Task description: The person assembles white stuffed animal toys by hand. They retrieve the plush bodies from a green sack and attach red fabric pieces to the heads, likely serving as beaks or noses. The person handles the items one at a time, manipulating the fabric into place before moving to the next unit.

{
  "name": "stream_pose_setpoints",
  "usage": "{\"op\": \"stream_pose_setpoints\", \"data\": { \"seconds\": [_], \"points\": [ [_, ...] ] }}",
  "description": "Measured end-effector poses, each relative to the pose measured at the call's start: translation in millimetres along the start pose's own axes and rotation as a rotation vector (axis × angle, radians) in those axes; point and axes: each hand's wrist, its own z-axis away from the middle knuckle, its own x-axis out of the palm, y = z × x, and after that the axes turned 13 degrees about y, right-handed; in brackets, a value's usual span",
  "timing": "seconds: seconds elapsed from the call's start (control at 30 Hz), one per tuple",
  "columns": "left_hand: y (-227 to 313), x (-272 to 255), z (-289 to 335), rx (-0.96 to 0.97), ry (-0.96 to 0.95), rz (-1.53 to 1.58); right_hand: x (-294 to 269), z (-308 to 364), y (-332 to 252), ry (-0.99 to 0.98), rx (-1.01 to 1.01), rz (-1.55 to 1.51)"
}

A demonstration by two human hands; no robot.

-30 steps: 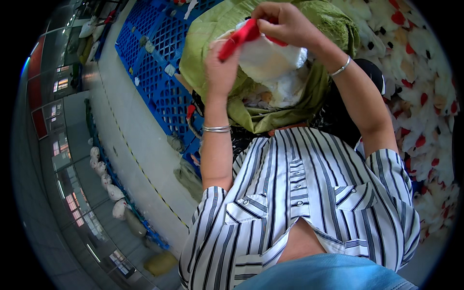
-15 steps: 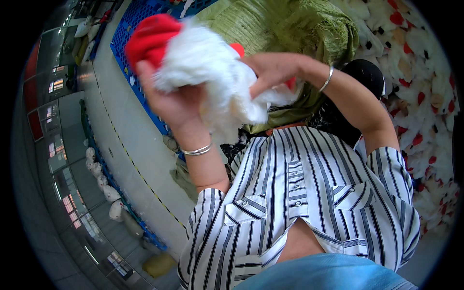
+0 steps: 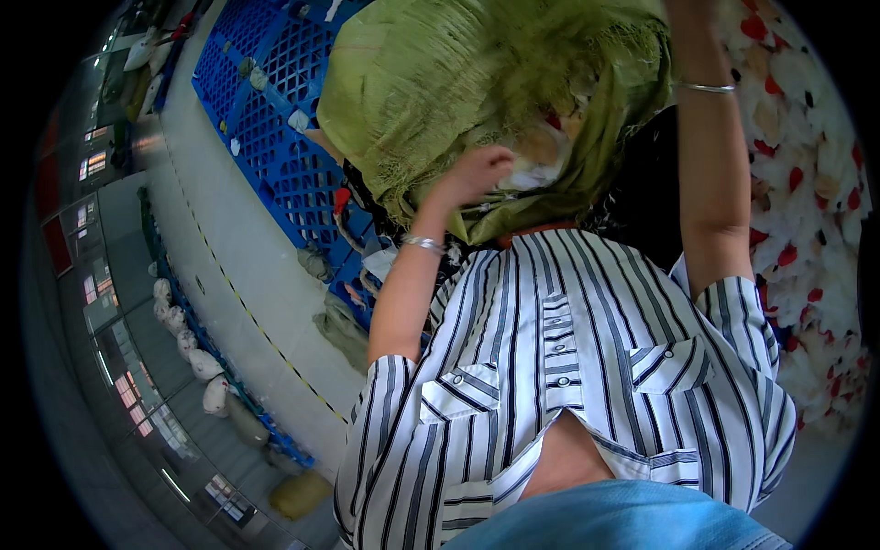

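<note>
Hands have parted since the earlier frame; the fluffy white-and-red plush piece no longer shows, and its place cannot be told. At upper centre, the left hand [image 3: 481, 174], loosely curled around nothing visible, is over an olive-green woven sack [image 3: 394, 92] holding pale fabric pieces [image 3: 543, 147]. At the top edge, the blurred, cropped right hand [image 3: 691, 11] hides its grip. Seemingly one piece is being let go; the next move likely calls for grasping another.

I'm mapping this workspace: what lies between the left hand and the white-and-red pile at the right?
In the head view, from left hand to pile: the green sack with white stuff in its mouth, black cloth, then the right forearm.
</note>
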Motion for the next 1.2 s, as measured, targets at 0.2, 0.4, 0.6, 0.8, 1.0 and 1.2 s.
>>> {"op": "stream_pose_setpoints", "data": {
  "seconds": [0.2,0.4,0.6,0.8,1.0,1.2],
  "points": [
    [-79.6,126.9,-30.4,0.214,0.468,-0.609,40.5,75.2,20.8,-0.581,0.406,0.517],
    [-138.2,138.4,-55.5,0.142,0.19,-0.158,39.8,83.7,14.0,-0.761,0.41,0.683],
    [0.8,24.5,13.4,-0.04,0.181,0.461,34.9,94.4,19.8,-1.051,0.242,0.839],
    [35.6,-43.4,1.3,0.135,0.312,0.131,35.0,104.9,19.4,-1.113,0.326,0.896],
    [-48.6,104.8,-61.3,-0.139,0.271,-0.184,25.2,114.3,44.7,-1.052,0.347,0.825],
    [-70.7,146.7,-76.6,-0.206,0.326,-0.258,18.0,114.2,48.6,-1.097,0.334,0.917]
  ]
}}
